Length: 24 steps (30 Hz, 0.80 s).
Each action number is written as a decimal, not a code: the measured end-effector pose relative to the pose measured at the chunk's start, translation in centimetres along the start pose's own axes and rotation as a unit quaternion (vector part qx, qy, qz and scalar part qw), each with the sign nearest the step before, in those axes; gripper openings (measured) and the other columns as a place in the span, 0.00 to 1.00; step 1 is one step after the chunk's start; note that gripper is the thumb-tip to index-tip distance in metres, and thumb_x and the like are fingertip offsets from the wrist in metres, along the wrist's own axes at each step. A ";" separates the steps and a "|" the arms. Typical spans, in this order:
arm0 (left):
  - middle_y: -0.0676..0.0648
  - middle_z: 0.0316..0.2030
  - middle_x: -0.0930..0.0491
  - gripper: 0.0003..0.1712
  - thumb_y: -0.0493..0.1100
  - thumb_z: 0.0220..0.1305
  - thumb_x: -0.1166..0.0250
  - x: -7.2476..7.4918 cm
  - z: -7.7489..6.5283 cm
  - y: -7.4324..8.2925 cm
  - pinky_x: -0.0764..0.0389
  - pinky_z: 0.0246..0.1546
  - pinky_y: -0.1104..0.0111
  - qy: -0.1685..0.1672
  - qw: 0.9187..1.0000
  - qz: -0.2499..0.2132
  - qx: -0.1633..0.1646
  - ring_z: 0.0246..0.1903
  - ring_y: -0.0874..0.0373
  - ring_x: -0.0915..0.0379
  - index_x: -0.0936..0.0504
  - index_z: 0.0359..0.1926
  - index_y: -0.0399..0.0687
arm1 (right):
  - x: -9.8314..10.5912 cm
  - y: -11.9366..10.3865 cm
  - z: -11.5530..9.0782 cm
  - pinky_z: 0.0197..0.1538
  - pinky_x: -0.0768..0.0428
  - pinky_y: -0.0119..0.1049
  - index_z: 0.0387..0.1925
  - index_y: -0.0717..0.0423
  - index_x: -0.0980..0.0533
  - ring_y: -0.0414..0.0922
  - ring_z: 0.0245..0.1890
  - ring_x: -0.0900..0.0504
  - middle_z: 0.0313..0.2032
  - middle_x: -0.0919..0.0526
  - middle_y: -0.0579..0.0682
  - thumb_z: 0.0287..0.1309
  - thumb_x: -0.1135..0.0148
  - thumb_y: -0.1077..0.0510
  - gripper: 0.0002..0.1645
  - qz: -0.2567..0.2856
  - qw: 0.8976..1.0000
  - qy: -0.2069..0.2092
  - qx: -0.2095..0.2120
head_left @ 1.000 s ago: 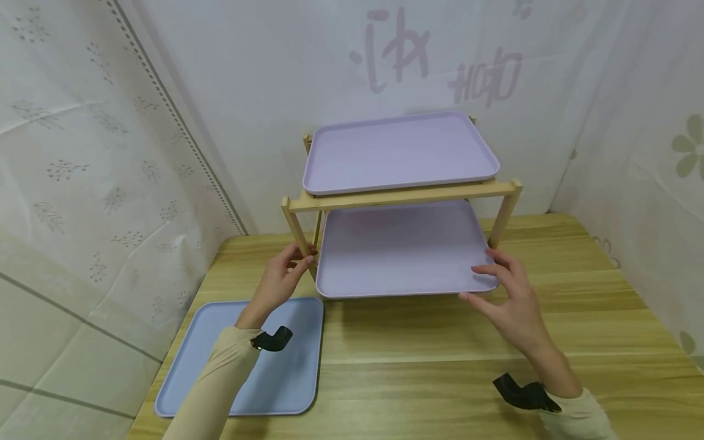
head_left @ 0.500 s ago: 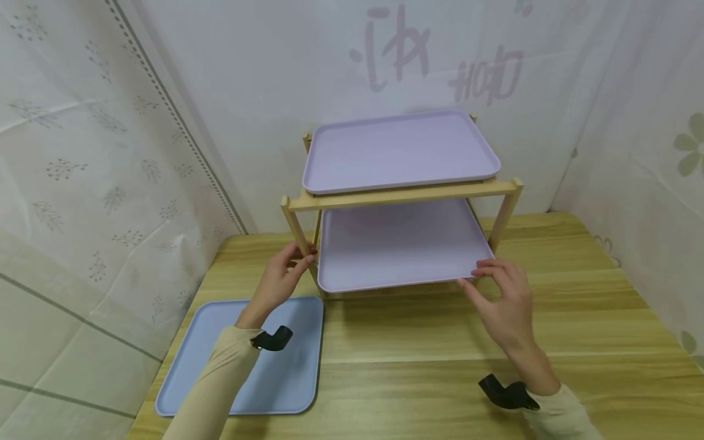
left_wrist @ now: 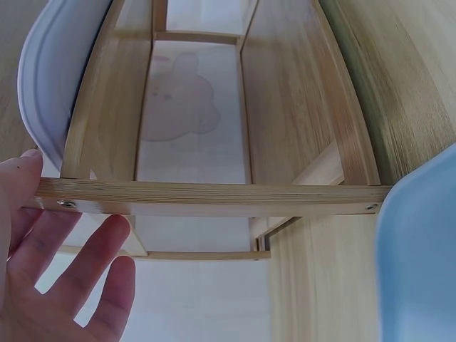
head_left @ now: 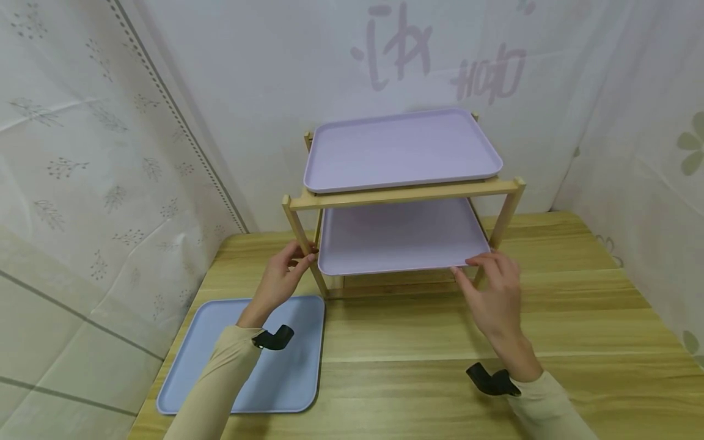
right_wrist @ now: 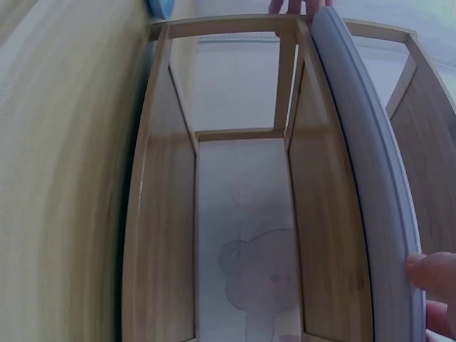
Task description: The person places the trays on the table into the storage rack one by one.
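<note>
A wooden tiered rack (head_left: 407, 194) carries two lilac trays. The upper tray (head_left: 404, 150) lies on its top tier. On a tier below sits the lower tray (head_left: 404, 235), its back part hidden under the top tier. My left hand (head_left: 277, 278) grips the rack's left front post (left_wrist: 214, 198), thumb on one side and fingers on the other. With thumb and fingers my right hand (head_left: 495, 299) pinches the lower tray's front right corner. In the right wrist view the lilac tray rim (right_wrist: 370, 171) lies along the shelf edge, and the thumb touches it.
A light blue tray (head_left: 280, 366) lies on the wood-grain table (head_left: 407, 391) at the left, partly under the left forearm. Behind the rack hangs a pale printed cloth (head_left: 247, 91). The rack's bottom shelf (right_wrist: 167, 214) shows below the lower tray.
The lower tray has slid back into the rack, baring the rail under its front edge. My right hand has moved forward and slightly left with it. The left hand stays on the post.
</note>
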<state>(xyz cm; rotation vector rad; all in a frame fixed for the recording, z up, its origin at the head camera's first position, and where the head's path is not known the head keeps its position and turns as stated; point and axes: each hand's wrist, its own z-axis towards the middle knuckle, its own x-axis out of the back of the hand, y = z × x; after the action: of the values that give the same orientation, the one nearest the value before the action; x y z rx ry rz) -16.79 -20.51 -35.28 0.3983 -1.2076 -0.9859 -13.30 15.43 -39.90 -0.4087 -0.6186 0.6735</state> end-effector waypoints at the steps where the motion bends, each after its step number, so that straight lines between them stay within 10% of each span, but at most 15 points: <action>1: 0.42 0.43 0.20 0.16 0.39 0.63 0.45 0.0 0.0 0.0 0.27 0.40 0.58 0.000 1.000 -0.001 0.000 0.44 0.50 0.26 0.27 0.50 0.39 | -0.1 0.0 0.1 0.48 0.35 0.47 0.29 0.64 0.23 0.58 0.44 0.30 0.33 0.24 0.60 0.35 0.26 0.60 0.17 -0.003 1.000 0.001 -0.002; 24: 0.41 0.42 0.20 0.16 0.39 0.63 0.45 0.1 0.0 0.2 0.28 0.41 0.57 -0.003 1.000 -0.004 0.008 0.45 0.49 0.26 0.28 0.51 0.37 | -2.2 -0.6 1.8 0.42 0.31 0.50 0.31 0.63 0.25 0.58 0.43 0.30 0.37 0.25 0.60 0.41 0.29 0.55 0.19 -0.072 0.997 -0.016 -0.038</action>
<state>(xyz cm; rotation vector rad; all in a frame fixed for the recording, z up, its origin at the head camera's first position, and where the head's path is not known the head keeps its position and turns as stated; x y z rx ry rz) -16.69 -20.46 -35.12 0.4144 -1.2214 -0.9855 -15.53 13.83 -39.10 -0.4212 -0.6987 0.5202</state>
